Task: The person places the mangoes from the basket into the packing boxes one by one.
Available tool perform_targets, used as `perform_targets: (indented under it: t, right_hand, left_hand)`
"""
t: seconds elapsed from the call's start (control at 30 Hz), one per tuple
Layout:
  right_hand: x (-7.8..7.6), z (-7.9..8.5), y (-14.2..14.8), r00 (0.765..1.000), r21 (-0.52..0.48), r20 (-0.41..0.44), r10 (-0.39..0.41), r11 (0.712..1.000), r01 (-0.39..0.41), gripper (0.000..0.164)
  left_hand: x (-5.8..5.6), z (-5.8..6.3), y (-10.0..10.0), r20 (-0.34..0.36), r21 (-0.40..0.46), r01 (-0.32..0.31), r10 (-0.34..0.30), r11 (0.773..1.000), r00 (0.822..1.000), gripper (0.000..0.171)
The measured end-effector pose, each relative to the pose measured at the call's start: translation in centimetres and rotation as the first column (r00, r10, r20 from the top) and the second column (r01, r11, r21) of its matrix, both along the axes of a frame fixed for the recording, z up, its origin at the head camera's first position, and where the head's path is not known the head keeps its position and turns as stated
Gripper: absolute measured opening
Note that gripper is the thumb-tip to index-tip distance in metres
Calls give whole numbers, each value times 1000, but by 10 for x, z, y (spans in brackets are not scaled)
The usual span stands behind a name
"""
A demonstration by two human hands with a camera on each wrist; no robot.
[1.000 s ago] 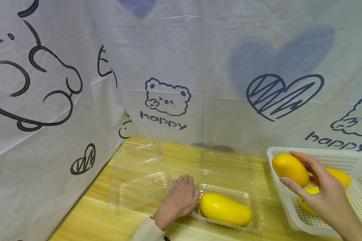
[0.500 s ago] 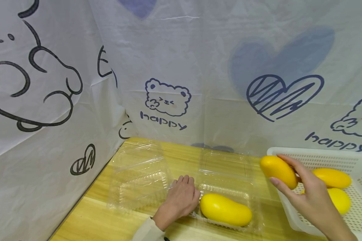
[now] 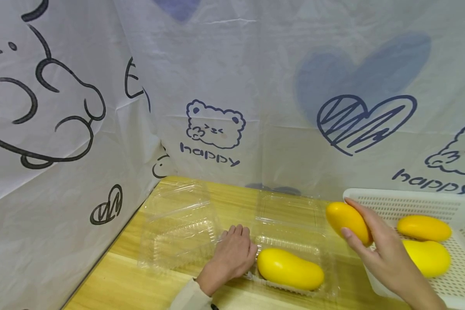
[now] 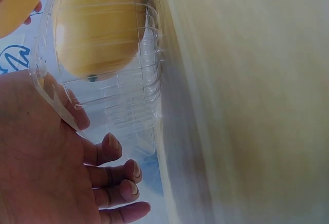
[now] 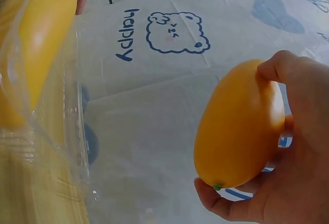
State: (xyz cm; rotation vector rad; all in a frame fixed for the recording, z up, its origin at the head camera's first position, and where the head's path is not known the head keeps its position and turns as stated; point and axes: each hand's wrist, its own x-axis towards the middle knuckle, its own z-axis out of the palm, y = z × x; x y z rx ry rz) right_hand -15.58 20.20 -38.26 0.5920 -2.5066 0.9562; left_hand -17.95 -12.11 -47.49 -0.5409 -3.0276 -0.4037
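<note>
In the head view my right hand (image 3: pixel 387 249) grips an orange-yellow mango (image 3: pixel 348 223), thumb on the near side and fingers behind. In the right wrist view this mango (image 5: pixel 239 126) stands tilted, its small green stem end low. A larger yellow mango (image 3: pixel 289 269) lies in the base of an open clear plastic clamshell box (image 3: pixel 288 241). My left hand (image 3: pixel 234 252) rests at that box's left rim. Seen from the left wrist, the thumb lies behind the clear rim (image 4: pixel 56 103), and the other fingers (image 4: pixel 115 183) are relaxed and slightly bent, apart from the box.
A white perforated basket (image 3: pixel 410 200) stands at the right, with two mangoes (image 3: pixel 424 228) in it. Another open clear clamshell box (image 3: pixel 182 232) sits to the left on the wooden table (image 3: pixel 112 275). White printed cloth (image 3: pixel 279 86) hangs behind and on the left side.
My right hand has carried the mango leftward out over the basket's left rim toward the box, uncovering the two mangoes in the basket. My left hand has stayed in place.
</note>
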Motion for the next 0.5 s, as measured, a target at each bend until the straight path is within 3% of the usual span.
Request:
perform_targets:
  t: [0.3,0.5]
  right_hand:
    - [3,-4,-5,996,3,66,63,998,-64,67]
    - [5,-6,-9,993,16,46,106,994,-107,65]
  left_hand:
    - [0,0,0,-5,0,-1,1,1000,1000,25]
    - [0,1,-1,-1,4,1,-1,1000,1000,25]
